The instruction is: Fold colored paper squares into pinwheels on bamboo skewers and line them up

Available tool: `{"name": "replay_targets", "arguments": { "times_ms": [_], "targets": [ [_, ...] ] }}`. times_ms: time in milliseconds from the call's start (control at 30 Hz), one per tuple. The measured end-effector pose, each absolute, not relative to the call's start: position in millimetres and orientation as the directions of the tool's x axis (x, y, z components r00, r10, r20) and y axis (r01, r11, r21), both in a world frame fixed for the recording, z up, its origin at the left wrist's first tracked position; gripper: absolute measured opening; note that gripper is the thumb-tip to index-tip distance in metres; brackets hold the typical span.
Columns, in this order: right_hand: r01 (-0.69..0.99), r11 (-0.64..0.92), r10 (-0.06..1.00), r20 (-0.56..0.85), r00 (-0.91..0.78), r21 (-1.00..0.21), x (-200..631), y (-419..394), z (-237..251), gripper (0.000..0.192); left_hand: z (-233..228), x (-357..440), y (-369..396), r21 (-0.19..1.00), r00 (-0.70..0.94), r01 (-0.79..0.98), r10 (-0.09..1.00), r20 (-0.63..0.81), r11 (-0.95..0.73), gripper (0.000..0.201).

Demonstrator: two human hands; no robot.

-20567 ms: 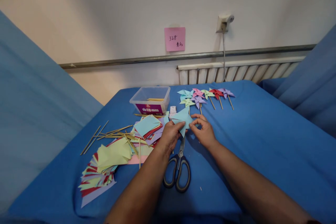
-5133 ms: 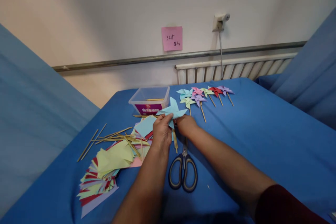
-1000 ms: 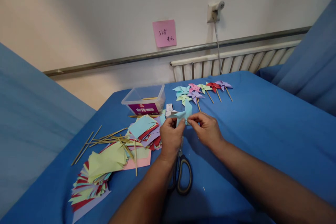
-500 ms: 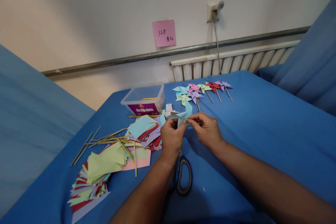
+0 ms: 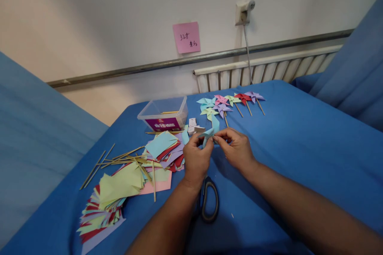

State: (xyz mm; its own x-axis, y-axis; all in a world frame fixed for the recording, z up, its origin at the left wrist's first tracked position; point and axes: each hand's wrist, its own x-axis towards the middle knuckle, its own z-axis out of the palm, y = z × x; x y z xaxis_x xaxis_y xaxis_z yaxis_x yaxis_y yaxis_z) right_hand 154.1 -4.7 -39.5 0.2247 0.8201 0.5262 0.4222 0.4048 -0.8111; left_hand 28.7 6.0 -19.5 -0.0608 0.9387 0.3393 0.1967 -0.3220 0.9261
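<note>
A light blue paper pinwheel (image 5: pixel 214 126) is held over the middle of the table, its blades curled upward. My left hand (image 5: pixel 196 157) is closed on it from the left, thumb near the centre. From the right, my right hand (image 5: pixel 236 147) pinches at the pinwheel's centre with thumb and forefinger; whatever lies between those fingertips is too small to make out. Below my left hand lie dark-handled scissors (image 5: pixel 210 201), their blades hidden by the hand. Small white boxes (image 5: pixel 192 123) stand just beyond my left hand.
Finished-looking pinwheels on sticks (image 5: pixel 222 108) lie at the back. A clear plastic box (image 5: pixel 163 115) stands at the back left. Wooden sticks (image 5: pixel 125 160), cut paper sheets (image 5: pixel 121 185) and more coloured paper (image 5: pixel 162 144) cover the left side. A radiator (image 5: pixel 269 67) runs behind the table.
The pinwheel's left blade has turned and now looks narrower. Both hands stay nearly in place at its centre, the left shifted very slightly.
</note>
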Motion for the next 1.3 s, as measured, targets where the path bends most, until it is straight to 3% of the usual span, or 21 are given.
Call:
{"name": "replay_targets", "arguments": {
  "times_ms": [200, 367, 467, 600, 1067, 1300],
  "targets": [
    [0.290, 0.401, 0.838, 0.476, 0.266, -0.869, 154.0, -3.0, -35.3, 0.007, -17.3, 28.3, 4.1, 0.916, -0.059, 0.232, 0.935, 0.350, -0.328, 0.015],
    [-0.145, 0.298, 0.934, 0.257, 0.249, -0.943, 152.7, 3.7, -34.1, 0.041, -18.9, 27.3, 6.1, 0.942, -0.035, 0.174, 0.954, 0.296, -0.286, 0.022],
    [-0.277, 0.209, 0.976, 0.184, 0.114, -0.938, 155.6, 5.3, -31.3, 0.038, -18.6, 26.6, 6.4, 0.954, -0.025, 0.137, 0.962, 0.273, -0.267, 0.018],
    [-0.296, 0.149, 0.988, 0.151, 0.018, -0.943, 160.2, 3.3, -27.8, 0.023, -17.7, 26.5, 6.2, 0.957, 0.008, 0.092, 0.962, 0.274, -0.274, 0.016],
    [-0.151, 0.241, 0.961, 0.214, 0.175, -0.959, 153.7, -0.3, -35.9, 0.021, -14.1, 28.9, 4.8, 0.987, -0.026, 0.006, 0.986, 0.162, -0.162, 0.016],
    [-0.252, 0.198, 0.973, 0.159, 0.167, -0.947, 151.2, -0.5, -39.3, 0.028, -13.1, 29.3, 5.4, 0.991, 0.051, -0.101, 0.994, 0.094, -0.088, 0.022]
  ]
}}
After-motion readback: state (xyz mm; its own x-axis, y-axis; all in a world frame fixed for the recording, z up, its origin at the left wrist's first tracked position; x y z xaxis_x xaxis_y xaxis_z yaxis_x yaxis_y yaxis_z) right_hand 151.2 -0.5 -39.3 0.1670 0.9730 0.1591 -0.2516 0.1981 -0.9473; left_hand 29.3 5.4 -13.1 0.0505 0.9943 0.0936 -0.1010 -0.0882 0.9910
